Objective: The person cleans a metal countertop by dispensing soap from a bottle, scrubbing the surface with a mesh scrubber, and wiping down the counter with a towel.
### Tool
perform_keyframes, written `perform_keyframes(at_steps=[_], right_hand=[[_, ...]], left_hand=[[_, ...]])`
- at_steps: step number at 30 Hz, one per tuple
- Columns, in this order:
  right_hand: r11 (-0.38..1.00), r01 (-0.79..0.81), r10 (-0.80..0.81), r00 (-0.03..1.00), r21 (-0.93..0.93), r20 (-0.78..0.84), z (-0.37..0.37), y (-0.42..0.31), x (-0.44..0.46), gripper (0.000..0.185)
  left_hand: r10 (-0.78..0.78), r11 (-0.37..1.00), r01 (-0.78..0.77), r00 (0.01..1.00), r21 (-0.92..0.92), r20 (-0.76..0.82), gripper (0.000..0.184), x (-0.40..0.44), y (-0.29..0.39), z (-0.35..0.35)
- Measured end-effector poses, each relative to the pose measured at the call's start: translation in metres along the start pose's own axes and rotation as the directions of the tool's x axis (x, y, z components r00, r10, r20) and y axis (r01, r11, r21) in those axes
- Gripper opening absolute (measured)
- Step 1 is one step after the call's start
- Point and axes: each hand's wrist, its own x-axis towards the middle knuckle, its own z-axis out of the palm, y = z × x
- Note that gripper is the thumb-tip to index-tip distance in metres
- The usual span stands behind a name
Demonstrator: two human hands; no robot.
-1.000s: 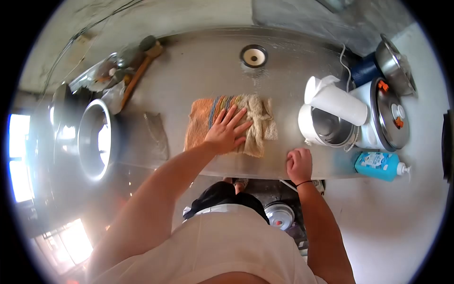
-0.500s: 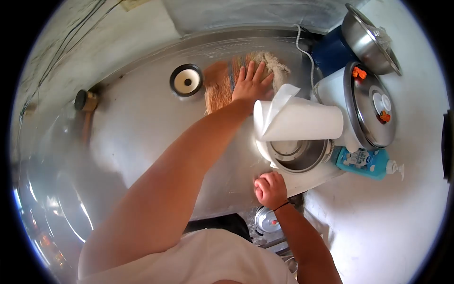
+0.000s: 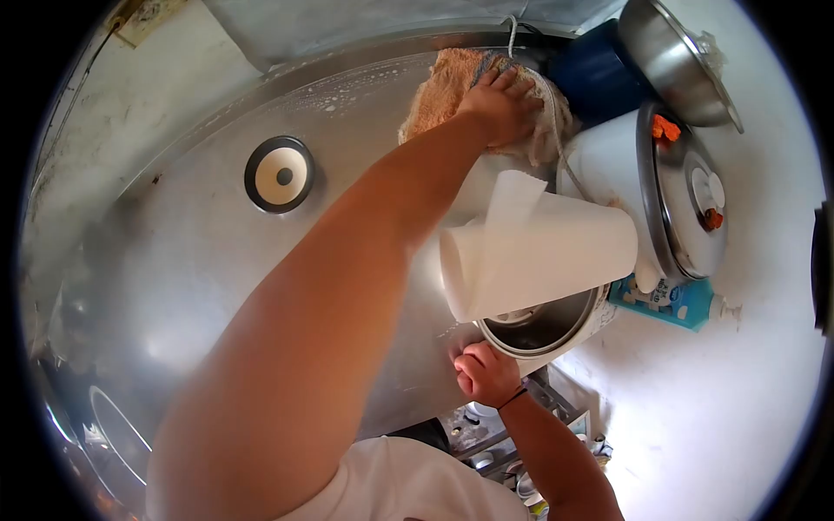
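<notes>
My left hand [image 3: 502, 108] lies flat on an orange and beige cloth [image 3: 439, 95] near the back of the steel counter [image 3: 200, 286]. Its fingers are stretched and pressed on the cloth, with a pale cord [image 3: 556, 130] beside them. By the counter's near edge, my right hand [image 3: 488, 373] is closed in a fist with nothing visible in it. Just beyond that fist is an open metal-lined pot [image 3: 556, 328], and a white paper roll [image 3: 556, 252] lies over its top.
A black-rimmed round object with a cream middle [image 3: 279, 174] sits on the counter. To the right are a large lidded pot [image 3: 608, 161], a blue container [image 3: 599, 74], a steel bowl [image 3: 673, 61] and a blue pump bottle [image 3: 665, 300]. The wall [image 3: 721, 408] stands at right.
My left hand and the cloth have moved farther back and to the right, up to the cord and blue container. The view has shifted; my right hand stays closed near the counter's edge.
</notes>
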Motion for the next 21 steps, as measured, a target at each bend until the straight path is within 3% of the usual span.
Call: perform_keyframes(at_steps=[6,9,21], right_hand=[[0.999,-0.033,0.033,0.999,-0.003,0.022,0.004,0.000,-0.006,0.019],[1.000,0.017,-0.017,1.000,0.011,-0.015,0.004,0.001,-0.002,0.018],[0.995,0.083,-0.086,0.995,-0.057,-0.045,0.008,0.001,-0.002,0.019]], left_hand=[[-0.195,0.981,0.195,0.980,0.009,-0.051,0.055,-0.030,-0.039,-0.006],[-0.224,0.973,0.229,0.964,0.019,-0.142,0.053,-0.059,-0.058,-0.002],[-0.458,0.878,0.476,0.865,0.048,-0.206,0.050,-0.211,-0.114,-0.037]])
